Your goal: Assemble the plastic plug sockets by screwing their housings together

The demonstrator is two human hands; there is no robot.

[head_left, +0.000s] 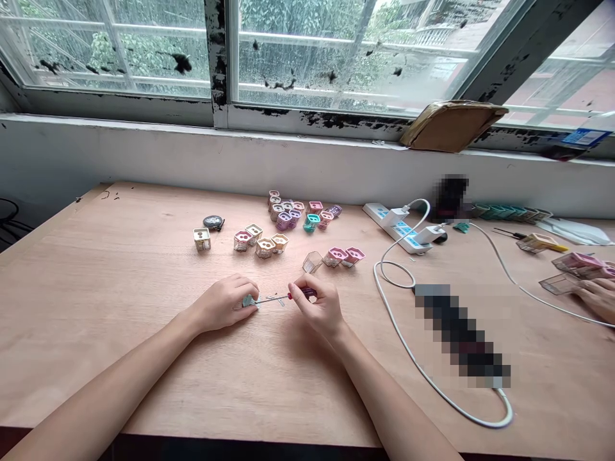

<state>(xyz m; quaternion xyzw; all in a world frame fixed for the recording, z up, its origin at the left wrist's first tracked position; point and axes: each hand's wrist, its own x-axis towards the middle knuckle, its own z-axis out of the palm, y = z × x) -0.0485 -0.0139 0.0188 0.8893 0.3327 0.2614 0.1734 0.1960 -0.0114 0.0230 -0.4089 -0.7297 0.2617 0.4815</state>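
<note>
- Pale-green plastic housing: gripped at the fingertips of the curled left hand, low over the desk.
- Right hand: fingers closed on a red-handled screwdriver, shaft level, tip at the housing.
- Farther out: pink and cream hexagonal housings on the desk.

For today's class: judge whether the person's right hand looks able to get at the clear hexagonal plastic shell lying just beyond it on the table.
Probably yes. The right hand is pinching a red-handled screwdriver, but the clear hexagonal plastic shell sits just ahead of it, with only bare plywood table between them and nothing in the way.
</note>
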